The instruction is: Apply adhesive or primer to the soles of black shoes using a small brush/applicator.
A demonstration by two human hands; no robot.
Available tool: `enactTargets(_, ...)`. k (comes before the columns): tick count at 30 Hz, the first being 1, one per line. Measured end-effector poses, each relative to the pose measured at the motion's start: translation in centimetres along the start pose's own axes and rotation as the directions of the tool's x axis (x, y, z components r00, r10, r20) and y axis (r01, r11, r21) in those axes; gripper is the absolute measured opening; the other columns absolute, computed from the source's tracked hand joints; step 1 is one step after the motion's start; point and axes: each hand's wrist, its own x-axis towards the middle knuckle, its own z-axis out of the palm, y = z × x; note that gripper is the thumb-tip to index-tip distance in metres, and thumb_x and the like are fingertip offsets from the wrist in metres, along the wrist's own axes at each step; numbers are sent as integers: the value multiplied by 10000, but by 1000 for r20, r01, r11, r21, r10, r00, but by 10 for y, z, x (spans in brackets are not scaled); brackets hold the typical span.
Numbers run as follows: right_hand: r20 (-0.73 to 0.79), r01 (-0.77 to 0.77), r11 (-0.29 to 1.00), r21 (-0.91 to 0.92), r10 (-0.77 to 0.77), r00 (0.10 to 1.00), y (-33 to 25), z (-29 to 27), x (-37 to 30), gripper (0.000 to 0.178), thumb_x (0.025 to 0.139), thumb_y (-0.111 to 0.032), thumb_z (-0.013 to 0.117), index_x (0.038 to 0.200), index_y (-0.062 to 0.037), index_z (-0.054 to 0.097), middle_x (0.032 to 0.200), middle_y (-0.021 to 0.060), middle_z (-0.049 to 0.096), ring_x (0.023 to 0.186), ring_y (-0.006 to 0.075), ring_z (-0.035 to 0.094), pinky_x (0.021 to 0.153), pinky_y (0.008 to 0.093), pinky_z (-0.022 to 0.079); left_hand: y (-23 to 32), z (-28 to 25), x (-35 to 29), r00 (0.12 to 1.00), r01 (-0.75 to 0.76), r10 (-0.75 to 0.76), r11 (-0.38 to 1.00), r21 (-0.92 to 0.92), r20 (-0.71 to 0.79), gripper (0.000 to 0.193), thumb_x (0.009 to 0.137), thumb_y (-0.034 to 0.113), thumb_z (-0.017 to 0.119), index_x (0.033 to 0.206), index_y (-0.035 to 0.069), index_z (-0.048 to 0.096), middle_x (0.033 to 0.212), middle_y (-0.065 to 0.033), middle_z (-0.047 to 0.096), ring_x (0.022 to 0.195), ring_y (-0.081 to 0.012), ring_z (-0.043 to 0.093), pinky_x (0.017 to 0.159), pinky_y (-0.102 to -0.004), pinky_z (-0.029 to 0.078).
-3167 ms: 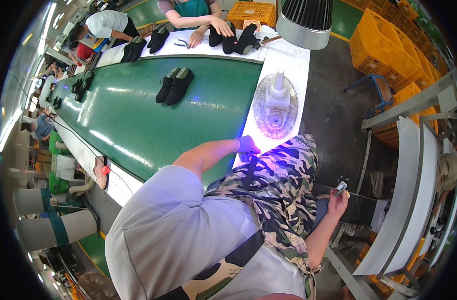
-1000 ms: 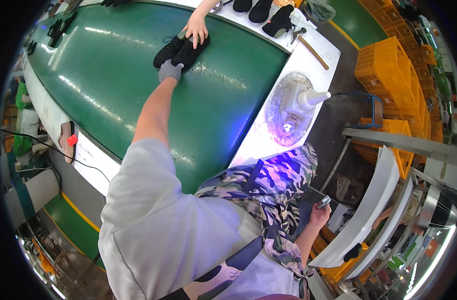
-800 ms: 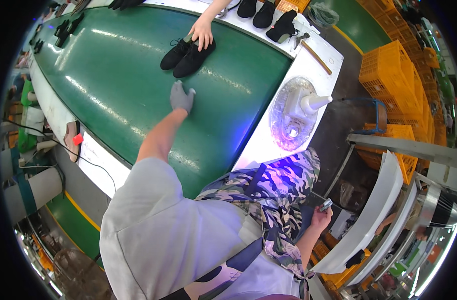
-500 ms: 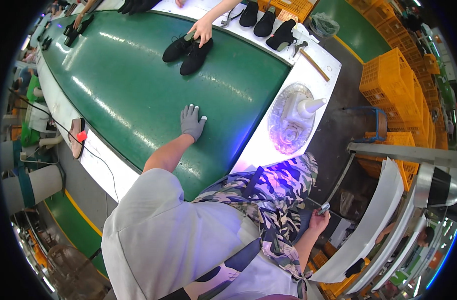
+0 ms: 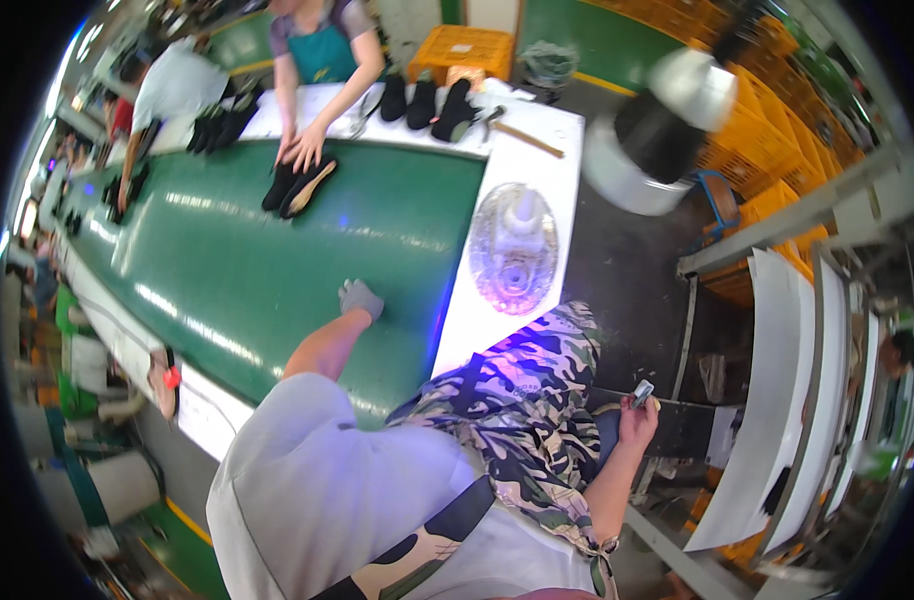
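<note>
Before me, the green surface (image 5: 397, 220) gives room between the black shoes (image 5: 299, 186), under a co-worker's hands (image 5: 305, 148), and the nearer left hand (image 5: 360, 298). The shoes lie ahead-left of it, slanting far-right to near-left. Its fingers bend loosely, nothing visible in them. The right hand (image 5: 637, 426), beyond the surface's edge, pinches a small metal piece (image 5: 643, 391).

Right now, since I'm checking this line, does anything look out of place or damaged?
A black fabric shoe with a tan sole is tipped sideways on the glossy green belt, though a co-worker's hands are at it. Also mismatched: a grey-gloved left hand and a bare right hand. No spill or damage stands out.
</note>
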Motion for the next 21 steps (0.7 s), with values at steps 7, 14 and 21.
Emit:
enactTargets(7,-56,-3,1000,11,3,998,0,-1,-1,131,860,-103,625,986,-130,601,950,91,673,828,265,647,738,474,523,58,-14,-48,759,-637,589,761,126,278,450,796,405,579,985,16,706,1060,-218,663,1002,-355,637,891,-431,506)
enactTargets(14,-42,22,998,53,-20,999,1,5,-11,94,879,-114,611,965,-150,612,908,86,676,781,268,651,710,474,519,135,15,-92,467,-487,595,791,-371,654,349,813,343,701,773,-3,692,694,-103,688,557,-187,678,521,-327,563)
enactTargets(21,-17,-5,999,33,6,1000,0,9,-11,108,874,-108,620,971,-154,612,918,79,676,791,271,649,721,471,518,174,74,-76,262,-808,601,564,-169,755,222,833,205,651,898,-2,698,714,-92,690,619,-175,687,545,-332,574)
